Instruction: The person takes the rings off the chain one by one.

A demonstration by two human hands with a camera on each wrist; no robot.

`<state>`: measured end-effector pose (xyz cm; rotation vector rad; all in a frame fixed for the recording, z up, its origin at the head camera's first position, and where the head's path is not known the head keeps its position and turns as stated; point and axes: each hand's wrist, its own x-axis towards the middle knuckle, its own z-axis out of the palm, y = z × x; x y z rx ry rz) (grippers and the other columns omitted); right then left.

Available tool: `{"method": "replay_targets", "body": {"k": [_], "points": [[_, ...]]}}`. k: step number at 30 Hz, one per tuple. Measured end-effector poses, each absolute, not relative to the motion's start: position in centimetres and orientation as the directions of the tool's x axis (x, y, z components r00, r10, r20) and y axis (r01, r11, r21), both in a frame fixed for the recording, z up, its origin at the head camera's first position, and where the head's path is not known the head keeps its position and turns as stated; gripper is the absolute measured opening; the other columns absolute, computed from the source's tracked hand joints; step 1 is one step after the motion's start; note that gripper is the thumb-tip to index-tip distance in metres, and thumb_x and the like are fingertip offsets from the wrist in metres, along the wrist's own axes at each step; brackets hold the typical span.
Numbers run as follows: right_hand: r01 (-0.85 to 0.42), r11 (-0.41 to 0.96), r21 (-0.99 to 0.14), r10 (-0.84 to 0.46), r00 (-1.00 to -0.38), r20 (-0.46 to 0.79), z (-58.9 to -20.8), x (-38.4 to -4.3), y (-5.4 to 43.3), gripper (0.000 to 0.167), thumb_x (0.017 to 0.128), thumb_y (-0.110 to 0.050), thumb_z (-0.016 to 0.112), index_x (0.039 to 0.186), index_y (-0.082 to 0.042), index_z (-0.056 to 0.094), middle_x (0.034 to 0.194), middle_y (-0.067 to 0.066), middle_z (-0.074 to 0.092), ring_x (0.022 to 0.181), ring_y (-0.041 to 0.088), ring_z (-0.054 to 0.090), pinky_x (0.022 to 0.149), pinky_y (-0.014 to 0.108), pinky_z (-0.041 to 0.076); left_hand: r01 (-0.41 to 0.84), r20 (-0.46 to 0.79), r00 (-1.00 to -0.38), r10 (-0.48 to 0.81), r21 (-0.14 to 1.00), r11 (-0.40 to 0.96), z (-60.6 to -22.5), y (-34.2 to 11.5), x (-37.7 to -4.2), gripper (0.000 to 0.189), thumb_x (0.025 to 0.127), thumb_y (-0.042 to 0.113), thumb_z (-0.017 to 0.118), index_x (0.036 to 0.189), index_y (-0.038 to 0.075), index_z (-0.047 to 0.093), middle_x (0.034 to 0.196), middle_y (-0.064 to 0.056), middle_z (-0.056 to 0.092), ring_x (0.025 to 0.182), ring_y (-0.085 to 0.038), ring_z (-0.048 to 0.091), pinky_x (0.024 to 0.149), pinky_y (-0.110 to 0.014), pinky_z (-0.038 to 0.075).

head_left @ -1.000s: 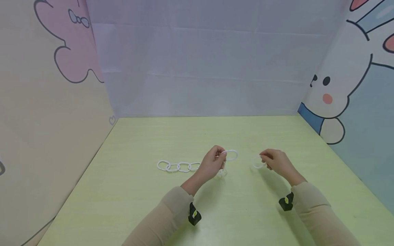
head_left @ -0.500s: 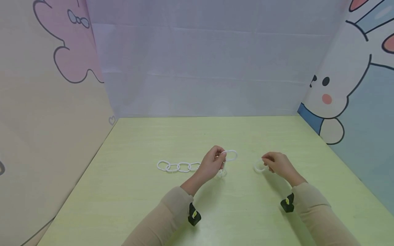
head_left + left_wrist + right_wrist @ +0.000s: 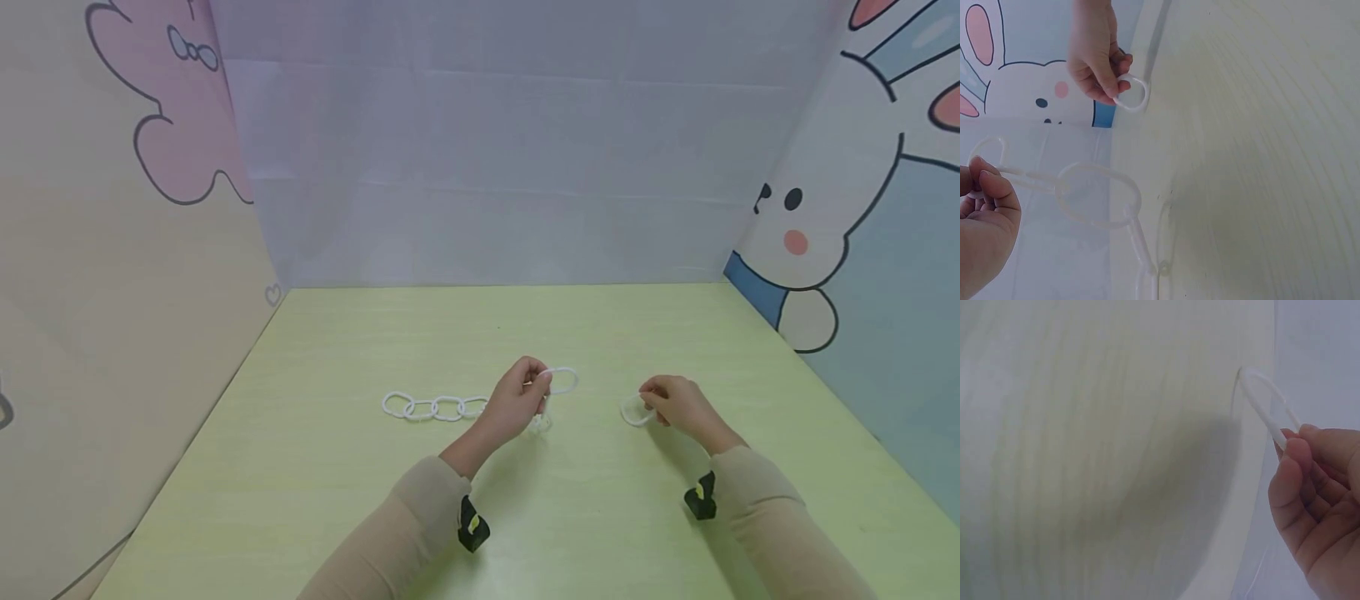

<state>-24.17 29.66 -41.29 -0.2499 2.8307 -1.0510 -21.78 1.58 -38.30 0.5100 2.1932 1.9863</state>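
My left hand (image 3: 517, 398) pinches a white plastic chain link (image 3: 566, 381) near its end, a little above the table. From those fingers the joined links run down in the left wrist view, one large link (image 3: 1099, 195) hanging close to the camera. The rest of the white chain (image 3: 435, 407) lies on the table to the left, partly hidden behind the hand. Off to the right, my right hand (image 3: 678, 408) pinches a separate white link (image 3: 636, 412) between thumb and fingers. In the right wrist view that loose link (image 3: 1263, 403) points up and away from the fingertips.
A pale green table (image 3: 360, 517) spreads under both hands. Behind it stands a plain whitish backdrop (image 3: 495, 167), with a cartoon rabbit panel (image 3: 825, 208) on the right and a beige panel (image 3: 135, 333) on the left. Small black devices (image 3: 474, 523) sit at the wrists.
My right hand has moved down and slightly right, carrying the loose link lower. The left hand and the chain have stayed almost still.
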Motion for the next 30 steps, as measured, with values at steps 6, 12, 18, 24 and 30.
{"method": "replay_targets", "body": {"k": [6, 12, 18, 24, 30], "points": [[-0.093, 0.752, -0.653, -0.18, -0.981, -0.067, -41.49, -24.11, 29.84, 0.006, 0.09, 0.002, 0.053, 0.09, 0.007, 0.056, 0.069, 0.008, 0.056, 0.052, 0.016, 0.049, 0.048, 0.029, 0.043, 0.158, 0.127, -0.934, 0.334, 0.985, 0.067, -38.18, 1.61, -21.79, 0.013, 0.099, 0.015, 0.045, 0.1, 0.003, 0.049, 0.078, -0.003, 0.05, 0.056, -0.01, 0.044, 0.05, -0.022, 0.035], [-0.094, 0.774, -0.627, -0.183, -0.98, -0.078, -41.59, -24.16, 30.01, 0.005, 0.088, 0.003, 0.054, 0.087, 0.007, 0.056, 0.067, 0.007, 0.055, 0.051, 0.016, 0.048, 0.049, 0.031, 0.042, 0.146, 0.117, -0.937, 0.33, 0.987, 0.062, -38.12, 1.61, -21.78, 0.013, 0.099, 0.015, 0.045, 0.1, 0.003, 0.049, 0.077, -0.003, 0.05, 0.056, -0.01, 0.044, 0.05, -0.022, 0.035], [-0.073, 0.776, -0.627, -0.172, -0.98, -0.099, -41.93, -24.36, 30.21, 0.004, 0.086, 0.004, 0.057, 0.086, 0.007, 0.055, 0.07, 0.007, 0.056, 0.052, 0.016, 0.049, 0.05, 0.031, 0.043, 0.146, 0.118, -0.937, 0.33, 0.988, 0.06, -38.15, 1.68, -21.84, 0.014, 0.098, 0.015, 0.045, 0.1, 0.002, 0.049, 0.078, -0.004, 0.05, 0.056, -0.011, 0.044, 0.05, -0.022, 0.036], [-0.074, 0.791, -0.607, -0.169, -0.98, -0.101, -42.03, -24.41, 30.32, 0.003, 0.085, 0.004, 0.058, 0.082, 0.005, 0.056, 0.074, 0.007, 0.056, 0.053, 0.015, 0.049, 0.049, 0.03, 0.044, 0.147, 0.118, -0.938, 0.325, 0.987, 0.066, -38.0, 1.68, -21.83, 0.016, 0.098, 0.015, 0.046, 0.101, 0.0, 0.049, 0.077, -0.004, 0.05, 0.056, -0.01, 0.044, 0.05, -0.022, 0.036], [-0.09, 0.808, -0.582, -0.175, -0.98, -0.091, -42.26, -24.44, 30.64, 0.005, 0.084, 0.005, 0.06, 0.08, 0.004, 0.058, 0.072, 0.006, 0.056, 0.055, 0.015, 0.049, 0.049, 0.029, 0.044, 0.14, 0.108, -0.939, 0.327, 0.987, 0.078, -38.03, 1.68, -21.92, 0.018, 0.098, 0.016, 0.046, 0.102, -0.001, 0.049, 0.079, -0.008, 0.051, 0.056, -0.011, 0.045, 0.05, -0.023, 0.036]]}}
